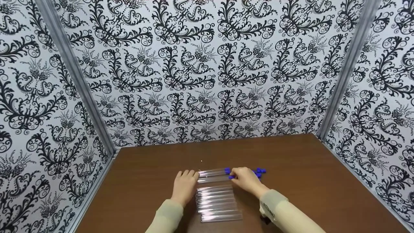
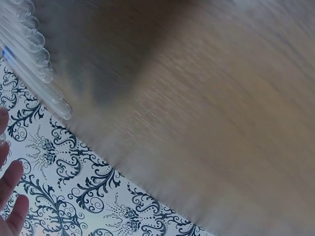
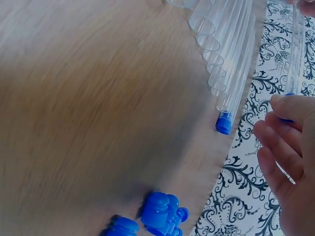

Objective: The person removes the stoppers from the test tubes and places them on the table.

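Observation:
My left hand (image 1: pixel 186 187) grips the rounded end of a clear test tube (image 1: pixel 213 179), which lies crosswise between my hands. At its other end my right hand (image 1: pixel 246 180) pinches a blue cap (image 1: pixel 231 177); in the right wrist view the thumb and fingers hide most of that cap. Just beyond the held tube, a capped test tube (image 1: pixel 212 172) lies on the table, its blue cap (image 3: pixel 224 123) pointing right. Nearer to me is a row of uncapped test tubes (image 1: pixel 216 198), side by side with open mouths to the right. The left wrist view shows their rounded ends (image 2: pixel 43 58).
Several loose blue caps (image 1: pixel 259 171) are clustered on the brown table (image 1: pixel 148 165) just past my right hand. Patterned panels (image 1: pixel 194 81) wall the table at the back and both sides, with grey posts (image 1: pixel 344 68) in the corners.

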{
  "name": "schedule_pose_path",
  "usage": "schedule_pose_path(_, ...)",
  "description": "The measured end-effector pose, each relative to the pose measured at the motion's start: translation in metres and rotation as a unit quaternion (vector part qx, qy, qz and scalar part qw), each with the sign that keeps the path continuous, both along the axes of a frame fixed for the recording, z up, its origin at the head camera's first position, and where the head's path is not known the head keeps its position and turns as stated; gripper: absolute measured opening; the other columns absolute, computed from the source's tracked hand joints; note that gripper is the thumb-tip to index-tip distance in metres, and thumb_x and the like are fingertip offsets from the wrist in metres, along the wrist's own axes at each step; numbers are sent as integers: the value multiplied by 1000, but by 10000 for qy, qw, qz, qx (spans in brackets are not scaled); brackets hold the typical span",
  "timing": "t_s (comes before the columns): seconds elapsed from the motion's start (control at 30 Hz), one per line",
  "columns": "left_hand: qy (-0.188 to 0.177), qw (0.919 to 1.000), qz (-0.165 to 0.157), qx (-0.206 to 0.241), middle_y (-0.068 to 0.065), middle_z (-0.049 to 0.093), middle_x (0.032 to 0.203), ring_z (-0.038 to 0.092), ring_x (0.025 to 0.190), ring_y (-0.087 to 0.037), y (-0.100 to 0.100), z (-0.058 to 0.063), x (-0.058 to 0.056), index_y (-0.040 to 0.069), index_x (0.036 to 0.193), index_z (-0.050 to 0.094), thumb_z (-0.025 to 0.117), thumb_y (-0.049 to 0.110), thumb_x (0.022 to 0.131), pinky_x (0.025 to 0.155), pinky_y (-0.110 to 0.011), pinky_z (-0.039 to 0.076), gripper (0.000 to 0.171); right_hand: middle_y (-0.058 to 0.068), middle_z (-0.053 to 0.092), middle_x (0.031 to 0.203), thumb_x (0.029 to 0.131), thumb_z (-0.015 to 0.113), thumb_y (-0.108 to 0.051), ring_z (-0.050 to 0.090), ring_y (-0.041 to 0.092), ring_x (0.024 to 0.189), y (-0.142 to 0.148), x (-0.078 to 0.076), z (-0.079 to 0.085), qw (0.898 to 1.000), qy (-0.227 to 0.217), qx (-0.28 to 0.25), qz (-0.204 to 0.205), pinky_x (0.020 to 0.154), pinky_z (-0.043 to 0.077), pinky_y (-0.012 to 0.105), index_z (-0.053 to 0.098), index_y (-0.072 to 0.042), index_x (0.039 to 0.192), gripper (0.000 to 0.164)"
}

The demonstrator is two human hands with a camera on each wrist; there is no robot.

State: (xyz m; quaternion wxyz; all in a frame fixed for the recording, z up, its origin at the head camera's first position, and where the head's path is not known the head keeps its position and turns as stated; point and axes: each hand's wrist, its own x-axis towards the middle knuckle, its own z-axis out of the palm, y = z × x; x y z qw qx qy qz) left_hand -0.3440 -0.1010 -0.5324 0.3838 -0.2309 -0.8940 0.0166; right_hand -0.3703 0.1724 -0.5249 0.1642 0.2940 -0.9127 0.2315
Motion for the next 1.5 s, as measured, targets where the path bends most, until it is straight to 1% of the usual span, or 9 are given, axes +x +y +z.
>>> schedule_pose_path(0.1, -95, 9999, 22, -61, -1, 61, 81, 61, 79, -23, 2, 1, 1, 13, 83, 62, 70, 10, 77, 77, -42, 49, 11, 2, 68, 80, 79, 75, -3, 62, 16, 69, 1, 1, -1, 9992, 338, 112, 168, 62, 52, 30, 68, -7, 85, 10)
schedule_pose_path(0.17, -105, 9999, -53, -82, -2, 60, 79, 60, 78, -22, 3, 1, 1, 12, 82, 62, 68, 8, 77, 74, -40, 50, 9, 2, 67, 78, 78, 75, -2, 62, 17, 69, 2, 0, -2, 9984, 511, 98, 236, 62, 52, 31, 67, -6, 83, 10)
schedule_pose_path(0.3, -178, 9995, -236, -81, -2, 59, 78, 60, 76, -21, 3, 1, 1, 11, 81, 61, 66, 2, 76, 71, -36, 52, 11, 3, 67, 77, 77, 75, 0, 63, 18, 68, 2, -1, -3, 9974, 632, 80, 328, 62, 52, 31, 67, -6, 80, 11)
schedule_pose_path(0.43, -244, 9991, -339, -41, -2, 60, 78, 60, 75, -21, 2, 1, 1, 10, 80, 62, 69, 1, 75, 69, -34, 53, 13, 3, 67, 78, 76, 76, 0, 63, 19, 69, 1, -2, -4, 9967, 722, 93, 354, 64, 53, 32, 66, -6, 80, 11)
schedule_pose_path(0.6, -368, 9989, -278, -122, -3, 62, 79, 61, 77, -21, 2, 3, 0, 9, 82, 65, 71, 3, 77, 70, -34, 53, 9, 3, 66, 77, 75, 77, -1, 63, 19, 69, 1, -3, -6, 9948, 972, 52, 317, 64, 52, 33, 65, -6, 79, 13)
schedule_pose_path(0.8, -645, 9975, -203, -220, -4, 62, 79, 61, 76, -22, 4, 3, 1, 7, 81, 66, 71, 6, 78, 70, -34, 53, 6, 2, 65, 77, 75, 77, -2, 63, 18, 69, 2, -1, -7, 9939, 1091, 25, 166, 62, 52, 31, 63, -7, 78, 15)
schedule_pose_path(1.07, -624, 9976, -236, -184, -3, 61, 74, 60, 70, -19, 4, 1, 2, 8, 74, 66, 76, 8, 75, 61, -31, 52, 10, 3, 65, 75, 74, 77, 1, 63, 17, 66, 2, 1, -11, 9913, 1291, -181, 152, 59, 52, 30, 64, -6, 77, 16)
schedule_pose_path(1.3, -505, 9979, -375, -128, -3, 59, 71, 59, 66, -20, 3, -1, 1, 8, 69, 64, 76, 7, 69, 59, -32, 51, 13, 4, 65, 73, 73, 78, 1, 62, 17, 64, 1, 0, -18, 9914, 1244, -400, 29, 58, 52, 28, 63, -6, 76, 17)
schedule_pose_path(1.5, -685, 9970, -344, -91, -3, 61, 73, 59, 69, -21, 2, -3, 1, 8, 71, 64, 78, 11, 71, 61, -33, 52, 14, 3, 64, 73, 75, 78, -1, 60, 15, 64, 0, -1, -20, 9943, 916, -547, -62, 58, 52, 28, 63, -7, 75, 16)
